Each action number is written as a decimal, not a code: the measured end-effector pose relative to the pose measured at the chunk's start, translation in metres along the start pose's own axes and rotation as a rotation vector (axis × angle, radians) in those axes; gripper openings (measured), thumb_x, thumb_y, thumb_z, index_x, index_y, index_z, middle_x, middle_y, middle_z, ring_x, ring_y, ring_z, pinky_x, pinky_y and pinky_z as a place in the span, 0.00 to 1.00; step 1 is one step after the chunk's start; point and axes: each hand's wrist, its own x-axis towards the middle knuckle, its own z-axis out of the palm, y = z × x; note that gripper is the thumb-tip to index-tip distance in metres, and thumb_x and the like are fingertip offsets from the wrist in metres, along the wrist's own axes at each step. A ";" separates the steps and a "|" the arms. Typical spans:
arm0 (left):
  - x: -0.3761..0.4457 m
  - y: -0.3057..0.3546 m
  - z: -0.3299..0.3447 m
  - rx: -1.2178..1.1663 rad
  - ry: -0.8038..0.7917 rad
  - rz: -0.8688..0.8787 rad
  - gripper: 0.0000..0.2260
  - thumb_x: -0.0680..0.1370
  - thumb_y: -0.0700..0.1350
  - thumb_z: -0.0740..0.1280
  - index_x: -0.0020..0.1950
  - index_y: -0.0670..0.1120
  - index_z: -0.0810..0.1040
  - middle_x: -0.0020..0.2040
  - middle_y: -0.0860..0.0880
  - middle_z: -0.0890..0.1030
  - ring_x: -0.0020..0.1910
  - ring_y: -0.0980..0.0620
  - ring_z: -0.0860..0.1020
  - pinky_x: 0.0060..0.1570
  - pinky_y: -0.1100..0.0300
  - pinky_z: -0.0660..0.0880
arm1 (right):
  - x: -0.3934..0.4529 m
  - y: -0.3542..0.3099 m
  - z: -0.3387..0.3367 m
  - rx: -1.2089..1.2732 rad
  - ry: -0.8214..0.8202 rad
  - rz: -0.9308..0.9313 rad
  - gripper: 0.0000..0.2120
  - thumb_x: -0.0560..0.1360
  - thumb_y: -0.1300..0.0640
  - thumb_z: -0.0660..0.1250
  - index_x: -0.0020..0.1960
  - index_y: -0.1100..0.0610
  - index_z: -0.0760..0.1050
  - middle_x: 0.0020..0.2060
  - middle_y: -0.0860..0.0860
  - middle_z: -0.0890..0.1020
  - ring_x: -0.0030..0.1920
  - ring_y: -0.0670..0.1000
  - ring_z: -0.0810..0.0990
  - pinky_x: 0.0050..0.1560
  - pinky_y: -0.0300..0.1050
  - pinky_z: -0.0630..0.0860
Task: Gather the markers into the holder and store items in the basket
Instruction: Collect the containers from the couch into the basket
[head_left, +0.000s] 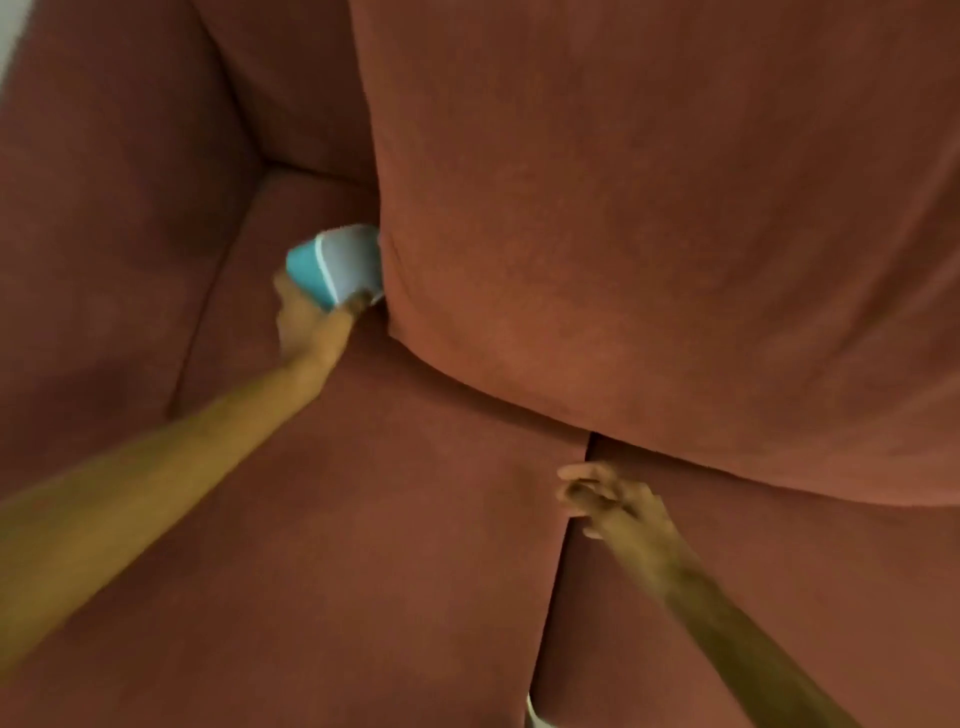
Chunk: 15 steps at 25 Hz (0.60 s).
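Observation:
My left hand (306, 322) is stretched far out over a red-brown sofa and grips a small blue holder (337, 262) with a pale open top, tilted, right beside the edge of the back cushion. My right hand (608, 499) hovers low over the seam between two seat cushions, fingers loosely curled and apart, holding nothing. The frame is blurred. No markers or basket are in view.
The sofa's big back cushion (649, 234) fills the upper right. An armrest (104, 208) rises at the left. A dark gap (561, 545) runs between the two seat cushions, with a sliver of something white (532, 714) at its bottom end.

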 end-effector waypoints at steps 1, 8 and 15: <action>-0.025 -0.005 -0.008 -0.110 -0.012 -0.069 0.39 0.69 0.55 0.80 0.74 0.47 0.65 0.63 0.41 0.83 0.53 0.43 0.85 0.55 0.54 0.80 | -0.007 0.015 -0.006 0.049 0.023 0.069 0.10 0.83 0.56 0.68 0.58 0.44 0.83 0.54 0.46 0.89 0.54 0.45 0.87 0.56 0.47 0.82; -0.208 -0.032 -0.044 -0.153 -0.476 -0.325 0.25 0.72 0.57 0.77 0.66 0.50 0.79 0.49 0.50 0.87 0.35 0.53 0.83 0.36 0.59 0.78 | -0.093 0.069 -0.030 0.345 0.052 0.238 0.14 0.80 0.55 0.71 0.65 0.51 0.79 0.61 0.54 0.86 0.56 0.54 0.85 0.53 0.51 0.80; -0.433 -0.006 0.016 0.221 -1.056 -0.083 0.24 0.71 0.69 0.67 0.52 0.50 0.84 0.39 0.52 0.87 0.38 0.55 0.85 0.41 0.59 0.78 | -0.211 0.143 -0.059 0.798 -0.004 0.139 0.28 0.73 0.37 0.74 0.69 0.48 0.79 0.63 0.56 0.85 0.58 0.59 0.86 0.57 0.56 0.81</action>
